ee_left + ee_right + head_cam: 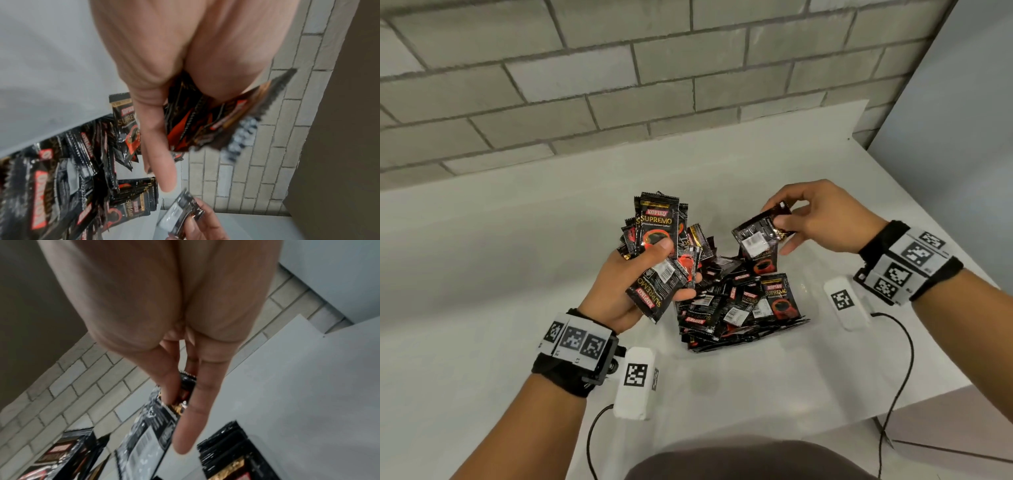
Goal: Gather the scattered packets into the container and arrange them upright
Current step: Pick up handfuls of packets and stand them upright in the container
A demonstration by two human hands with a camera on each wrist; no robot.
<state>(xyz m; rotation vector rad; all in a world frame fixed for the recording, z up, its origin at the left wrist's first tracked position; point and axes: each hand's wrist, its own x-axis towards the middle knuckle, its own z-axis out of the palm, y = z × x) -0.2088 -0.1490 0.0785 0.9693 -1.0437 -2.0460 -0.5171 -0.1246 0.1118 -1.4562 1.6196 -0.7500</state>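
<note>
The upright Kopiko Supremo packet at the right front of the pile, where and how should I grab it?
Pinch the Kopiko Supremo packet by its crimped top edge, coming from above. It stands face-on, leaning against the pile, so only the top and right side are free.

You have a white table (517, 257) in front of you, set against a grey brick wall (585, 68). Two white tagged blocks (635, 387) (846, 303) with black cables (900, 359) rest on it.

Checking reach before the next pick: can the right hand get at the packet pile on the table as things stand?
Probably not yet. The right hand hangs just above the pile of packets with nothing between them, but it already pinches a single packet, so its fingers are taken until that one goes.
</note>
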